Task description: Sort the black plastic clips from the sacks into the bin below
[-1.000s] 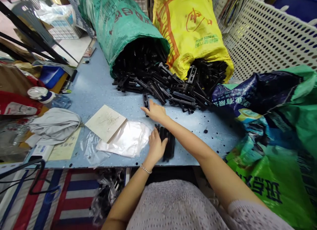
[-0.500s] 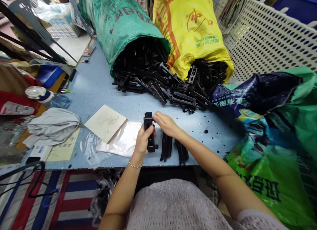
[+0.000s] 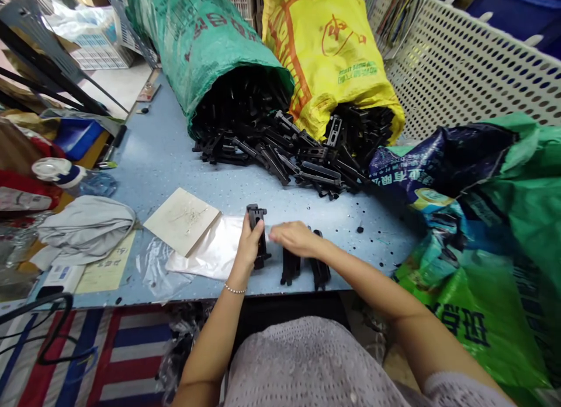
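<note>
My left hand is wrapped round a black plastic part, held upright over the table near its front edge. Just right of it, my right hand hovers apart from that part; its fingertips are blurred and what they hold, if anything, does not show. Below my right hand lies a black stack of similar parts, its far end hidden by the hand. Another black stack sits to the right, partly behind my right wrist. A heap of loose black parts lies farther back.
A green sack and a yellow sack spill black parts at the back. On the left are a beige square board, white plastic sheet, grey cloth and bottle. Right stand a perforated white basket and green bag.
My right hand has come away from the black part and moved slightly lower and right. My left hand has turned the part a little. The whole view has shifted slightly.
</note>
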Tool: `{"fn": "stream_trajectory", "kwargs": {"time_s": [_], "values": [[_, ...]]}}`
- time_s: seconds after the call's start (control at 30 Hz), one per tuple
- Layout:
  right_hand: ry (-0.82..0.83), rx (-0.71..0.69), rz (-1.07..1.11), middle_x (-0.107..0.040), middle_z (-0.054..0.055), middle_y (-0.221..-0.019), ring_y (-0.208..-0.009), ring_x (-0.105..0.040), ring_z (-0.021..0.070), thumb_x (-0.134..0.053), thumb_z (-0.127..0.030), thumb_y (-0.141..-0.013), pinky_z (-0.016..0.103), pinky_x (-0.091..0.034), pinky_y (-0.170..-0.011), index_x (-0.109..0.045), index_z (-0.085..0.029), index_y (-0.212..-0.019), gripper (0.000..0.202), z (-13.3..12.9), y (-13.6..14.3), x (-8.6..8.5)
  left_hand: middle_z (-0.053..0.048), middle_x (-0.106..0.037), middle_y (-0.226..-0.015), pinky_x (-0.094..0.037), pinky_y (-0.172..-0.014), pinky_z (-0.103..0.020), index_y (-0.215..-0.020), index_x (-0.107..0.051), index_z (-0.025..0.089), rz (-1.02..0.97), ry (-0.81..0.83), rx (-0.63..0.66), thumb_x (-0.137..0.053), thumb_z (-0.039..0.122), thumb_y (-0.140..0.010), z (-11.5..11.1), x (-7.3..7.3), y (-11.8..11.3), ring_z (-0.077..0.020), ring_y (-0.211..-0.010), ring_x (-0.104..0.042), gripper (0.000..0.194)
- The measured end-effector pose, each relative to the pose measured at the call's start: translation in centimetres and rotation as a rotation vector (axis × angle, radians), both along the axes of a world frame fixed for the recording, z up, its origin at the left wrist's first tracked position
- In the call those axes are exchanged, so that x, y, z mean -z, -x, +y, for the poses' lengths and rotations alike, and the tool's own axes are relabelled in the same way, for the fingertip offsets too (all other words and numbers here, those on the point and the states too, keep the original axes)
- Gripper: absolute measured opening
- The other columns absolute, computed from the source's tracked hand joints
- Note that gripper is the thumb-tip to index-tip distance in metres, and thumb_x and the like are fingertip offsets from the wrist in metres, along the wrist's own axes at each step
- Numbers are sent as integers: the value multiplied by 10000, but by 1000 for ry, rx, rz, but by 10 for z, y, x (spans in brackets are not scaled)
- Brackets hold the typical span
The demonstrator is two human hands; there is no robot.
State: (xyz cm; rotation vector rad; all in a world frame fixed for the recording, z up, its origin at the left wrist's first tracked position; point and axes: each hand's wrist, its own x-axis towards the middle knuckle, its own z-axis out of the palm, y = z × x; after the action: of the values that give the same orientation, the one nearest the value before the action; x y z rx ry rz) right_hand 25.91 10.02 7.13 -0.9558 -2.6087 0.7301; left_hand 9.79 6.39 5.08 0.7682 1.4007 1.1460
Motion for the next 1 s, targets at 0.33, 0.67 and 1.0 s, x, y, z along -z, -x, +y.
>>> {"fn": "stream_trajectory", "kwargs": {"time_s": [0.33, 0.67, 1.0], "values": [[-63, 694, -260, -600, 216, -1142, -1019, -565, 282, -471, -204, -922, 354, -455, -805, -580, -68, -1107, 254, 153, 35, -20, -152, -219, -1608, -138, -1219, -506, -1518, -268, 221, 401, -101, 170, -593, 494, -865, -34, 32, -29, -308, -1505, -168, 779], [606, 161, 255, -602, 50, -766, -705, -560, 172, -381, -500, -956, 301, -437, -669, -574, -176, -803, 408, 5, -7, -15, -48, -681, -976, -540, -840, -320, -1074, -599, 195, -436, -210, 17, -645, 492, -860, 8, -31, -14, -178, -909, -672, 368], [203, 244, 412, -564, 16, -781, -743, -524, 161, -340, -509, -999, 291, -402, -720, -514, -204, -826, 392, 28, 19, -48, 18, -601, -761, -464, -576, -195, -1047, -625, 188, -248, -201, 24, -662, 444, -859, -8, -57, -2, -81, -618, -562, 320]]}}
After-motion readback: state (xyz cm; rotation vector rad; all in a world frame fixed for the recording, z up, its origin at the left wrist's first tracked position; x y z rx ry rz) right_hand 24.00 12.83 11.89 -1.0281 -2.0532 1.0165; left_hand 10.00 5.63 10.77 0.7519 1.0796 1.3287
